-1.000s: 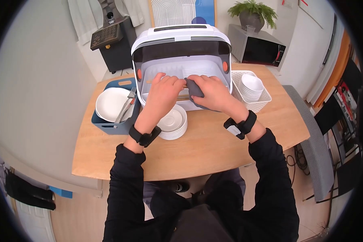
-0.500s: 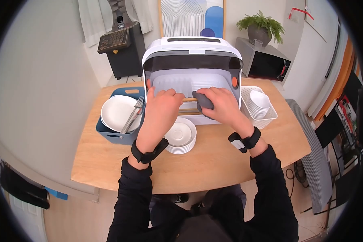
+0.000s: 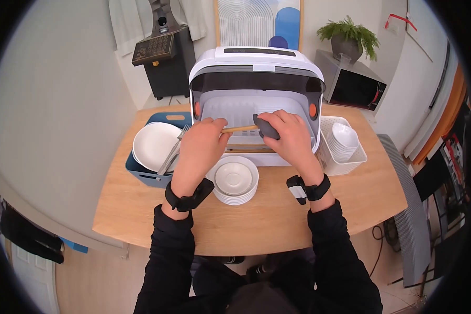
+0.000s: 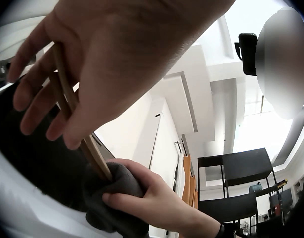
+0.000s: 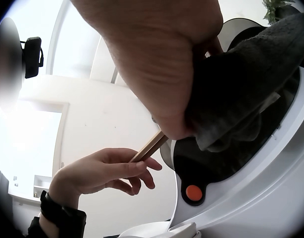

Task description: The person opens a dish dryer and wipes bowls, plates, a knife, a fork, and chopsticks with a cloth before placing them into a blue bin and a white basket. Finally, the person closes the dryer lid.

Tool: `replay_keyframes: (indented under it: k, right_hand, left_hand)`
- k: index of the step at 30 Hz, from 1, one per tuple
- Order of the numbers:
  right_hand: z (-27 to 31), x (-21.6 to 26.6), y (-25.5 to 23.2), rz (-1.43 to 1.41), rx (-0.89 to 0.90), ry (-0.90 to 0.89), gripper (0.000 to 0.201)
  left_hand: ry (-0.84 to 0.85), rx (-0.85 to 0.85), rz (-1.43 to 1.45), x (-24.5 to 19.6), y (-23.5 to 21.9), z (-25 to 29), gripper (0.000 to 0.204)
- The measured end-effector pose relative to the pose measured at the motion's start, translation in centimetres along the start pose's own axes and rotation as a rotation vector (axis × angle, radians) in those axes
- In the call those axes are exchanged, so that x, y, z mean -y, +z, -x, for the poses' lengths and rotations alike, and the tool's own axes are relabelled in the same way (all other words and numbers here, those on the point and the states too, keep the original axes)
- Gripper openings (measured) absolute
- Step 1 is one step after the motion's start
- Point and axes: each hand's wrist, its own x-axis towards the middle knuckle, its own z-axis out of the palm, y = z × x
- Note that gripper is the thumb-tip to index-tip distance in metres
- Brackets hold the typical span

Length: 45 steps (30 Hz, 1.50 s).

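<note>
My left hand point(image 3: 201, 146) pinches one end of a pair of wooden chopsticks point(image 3: 239, 128) between thumb and fingers. In the right hand point(image 3: 293, 138) is a dark grey cloth point(image 3: 268, 127), gripped around the other end of the chopsticks. Two sticks point(image 4: 95, 156) lie side by side in the left wrist view, their far end hidden in the cloth point(image 4: 117, 198). Both hands are held up before the white dish cabinet point(image 3: 256, 58), whose dark lid is raised. More thin wooden sticks point(image 3: 251, 148) lie along its front edge.
A stack of white plates point(image 3: 235, 180) stands before the cabinet. On the left, a blue basket point(image 3: 141, 175) holds white plates point(image 3: 154, 144) and forks point(image 3: 171, 154). To the right, a white basket point(image 3: 345, 167) holds stacked bowls point(image 3: 344, 140). Behind is a microwave point(image 3: 356, 86).
My hands have moved apart, and a longer stretch of the chopsticks shows between them, the cloth farther from the left hand. The head view has shifted slightly.
</note>
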Motion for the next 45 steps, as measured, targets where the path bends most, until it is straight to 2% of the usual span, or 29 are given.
replay_keyframes:
  k: [4,10,13,16,24,28,31,37,45]
  right_hand:
    - [0.1,-0.1,-0.4,-0.018,0.025,0.041,0.05]
    - [-0.1,0.0,-1.0,-0.022,0.025,0.035,0.049]
    - [0.0,0.0,-1.2,-0.036,0.043,0.041,0.048]
    - [-0.1,0.1,-1.3,-0.05,0.047,0.041,0.049]
    - [-0.5,-0.1,-1.7,-0.059,-0.009,0.008,0.05]
    - [-0.3,-0.3,-1.9,-0.051,0.019,0.024,0.05]
    - [-0.4,-0.1,-1.8,-0.058,0.021,0.023,0.049]
    - [-0.7,-0.1,-2.2,-0.157,0.027,0.045,0.045]
    - [-1.2,-1.0,-4.4,-0.209,0.066,0.096,0.032]
  left_hand:
    - [0.045,-0.12,0.132,-0.4,0.3,-0.3,0.022]
    - [0.105,-0.132,0.151,-1.0,0.4,-0.6,0.019]
    - [0.213,-0.159,0.096,-1.1,0.6,-0.9,0.017]
    - [0.234,-0.178,0.15,-1.2,0.9,-1.1,0.014]
    - [0.197,-0.191,0.146,-1.3,0.8,-1.3,0.015]
    - [0.152,-0.187,0.119,-1.9,1.0,-1.1,0.015]
    - [0.167,-0.288,-0.015,-2.4,0.9,-0.8,0.014]
    - [0.206,-0.309,0.093,-1.8,0.7,-1.1,0.011]
    - [0.125,-0.171,0.235,-0.2,-0.8,-1.6,0.014]
